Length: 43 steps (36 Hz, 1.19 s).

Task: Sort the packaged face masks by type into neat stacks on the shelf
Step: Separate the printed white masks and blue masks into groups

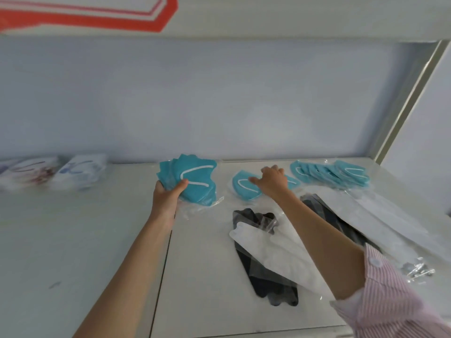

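My left hand (pixel 169 191) grips a fanned bundle of teal packaged masks (pixel 192 181) held just above the white shelf (pixel 97 240). My right hand (pixel 271 180) reaches to the back and its curled fingers rest on a single teal packaged mask (pixel 244 187) lying flat. A row of several more teal masks (pixel 332 174) overlaps at the back right. In front lie black packaged masks (pixel 266 284) with a white packaged mask (pixel 273 254) across them. More white masks (pixel 380 215) and black ones (pixel 314 203) spread along the right.
Two blurred stacks of white printed packages (pixel 56 172) sit at the back left of the shelf. A wall closes the back, and an upright post (pixel 410 98) stands at the right. A small clear bag (pixel 417 269) lies near the right edge.
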{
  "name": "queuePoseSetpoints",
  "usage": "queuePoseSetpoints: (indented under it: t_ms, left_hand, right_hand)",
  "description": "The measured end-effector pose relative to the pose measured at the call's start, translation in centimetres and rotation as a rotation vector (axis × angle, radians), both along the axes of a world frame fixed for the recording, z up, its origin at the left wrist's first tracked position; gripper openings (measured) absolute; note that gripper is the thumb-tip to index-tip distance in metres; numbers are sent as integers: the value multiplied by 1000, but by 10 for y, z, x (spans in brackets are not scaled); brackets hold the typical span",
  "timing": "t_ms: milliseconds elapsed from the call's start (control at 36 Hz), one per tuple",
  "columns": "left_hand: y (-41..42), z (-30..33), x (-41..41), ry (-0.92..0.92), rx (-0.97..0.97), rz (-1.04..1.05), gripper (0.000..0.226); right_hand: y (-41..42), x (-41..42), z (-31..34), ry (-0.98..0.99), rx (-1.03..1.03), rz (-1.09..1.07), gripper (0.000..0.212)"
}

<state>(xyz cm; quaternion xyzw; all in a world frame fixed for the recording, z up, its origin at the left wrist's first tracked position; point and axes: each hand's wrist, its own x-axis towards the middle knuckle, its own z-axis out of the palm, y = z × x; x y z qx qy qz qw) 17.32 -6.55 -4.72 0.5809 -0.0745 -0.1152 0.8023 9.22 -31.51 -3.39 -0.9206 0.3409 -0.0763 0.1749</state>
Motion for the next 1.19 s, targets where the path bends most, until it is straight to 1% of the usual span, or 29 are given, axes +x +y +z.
queuePoseSetpoints:
  t_ms: [56, 83, 139, 194, 250, 306, 361, 556, 583, 611, 639, 667, 694, 722, 778, 806, 833, 889, 972, 1028, 1111, 1194]
  left_hand:
    - [6, -1, 2, 0, 15, 3, 49]
    - [9, -2, 4, 0, 18, 1, 50]
    - [12, -5, 6, -6, 30, -7, 52]
    - [14, -9, 9, -11, 54, -8, 52]
    - [15, -12, 12, -10, 77, -11, 53]
    - [14, -16, 15, -5, 88, -8, 53]
    - [13, -19, 17, 2, 99, 10, 51]
    - [12, -24, 23, 9, 139, 24, 50]
    - [12, -24, 23, 8, 142, 28, 50]
    - [12, -24, 24, 7, 146, 33, 50]
    - [12, -24, 25, 7, 146, 37, 50]
    - [12, -23, 26, 6, 145, 40, 51]
    - [11, -23, 26, 5, 144, 41, 52]
    - [11, -22, 26, 3, 141, 42, 52]
    - [9, -20, 25, -1, 134, 42, 52]
    - [8, -20, 24, -2, 129, 39, 52]
    - [7, -19, 24, -2, 124, 35, 51]
    - [3, -18, 22, 0, 110, 27, 50]
    - [0, -20, 23, -6, 125, 15, 49]
    - [-2, -22, 24, -12, 144, 8, 50]
    - [-5, -22, 25, -28, 165, -2, 50]
    - [-10, -20, 23, -55, 188, -24, 47]
  right_hand:
    - [-1, 2, -5, 218, -33, 57, 78]
    - [-1, 5, -6, 274, -31, 74, 80]
    - [0, 7, -6, 311, -40, 85, 79]
    - [2, 7, -4, 284, -108, 98, 73]
    - [4, 6, -5, 237, -162, 122, 61]
    - [6, 3, -8, 193, -188, 131, 54]
    - [8, 0, -10, 156, -188, 120, 51]
    - [5, -12, 3, 77, 3, 78, 38]
    - [3, -15, 7, 18, 28, 63, 30]
    - [1, -18, 10, -52, 77, 46, 27]
    - [-6, -21, 8, -94, 10, 47, 31]
    - [-9, -23, 9, -109, 0, -15, 32]
    - [-12, -25, 10, -79, -57, -49, 32]
    - [-19, -27, 6, -27, -121, -91, 40]
    - [-26, -31, 3, 204, -121, -143, 64]
    - [-27, -32, 3, 291, -90, -151, 75]
    - [-29, -32, 2, 359, -71, -135, 82]
    - [-32, -31, -1, 382, -34, -100, 85]
    - [-33, -28, -3, 333, -55, -88, 79]
    - [-34, -28, -2, 209, -21, -93, 69]
    - [-39, -27, 10, -115, 193, -104, 44]
    - [-45, -28, 30, -471, 391, -104, 37]
